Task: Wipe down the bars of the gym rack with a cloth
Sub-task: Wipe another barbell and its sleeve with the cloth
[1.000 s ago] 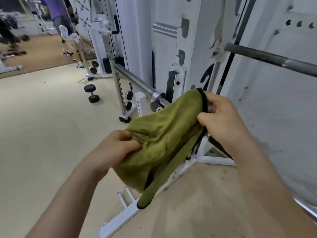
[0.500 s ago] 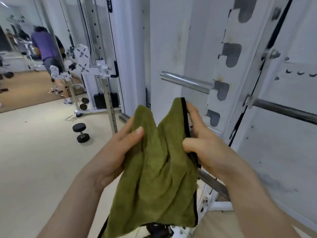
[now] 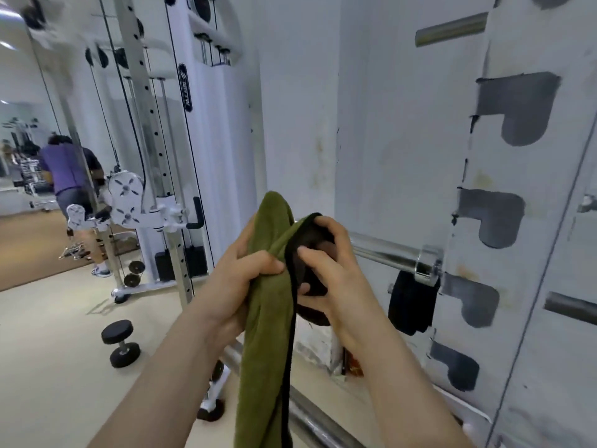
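**Head view.** My left hand [image 3: 245, 279] grips the green cloth [image 3: 268, 334] at its gathered upper part. My right hand [image 3: 326, 273] has its fingers curled round the cloth's black-trimmed edge. Both hands are thus clamped on the one cloth, close together, with the rest of the fabric hanging below my wrists.

**The relation that matters.** The chrome bar [image 3: 387, 252] lies just beyond my right hand, on its outer side. Its long axis runs nearly level, from behind my right knuckles away rightward to a collar [image 3: 426, 266] at the rack upright [image 3: 504, 176]. My right hand is therefore the nearer one, and my left sits on the far side of the cloth from the bar. I judge that the next move is to bring the cloth onto the bar and draw it along that axis toward the collar.

**Hidden or unclear.**
- The bar's near end is covered by my right hand and the cloth, so I cannot tell whether the fabric already touches it.
- The dark mass in my right palm may be a fold of the cloth or only shadow.
- A dark object [image 3: 410, 305] hanging under the collar cannot be identified.
- The cloth's lower end, and a lower bar [image 3: 318, 420] beneath my forearms, are cut off by the bottom edge.
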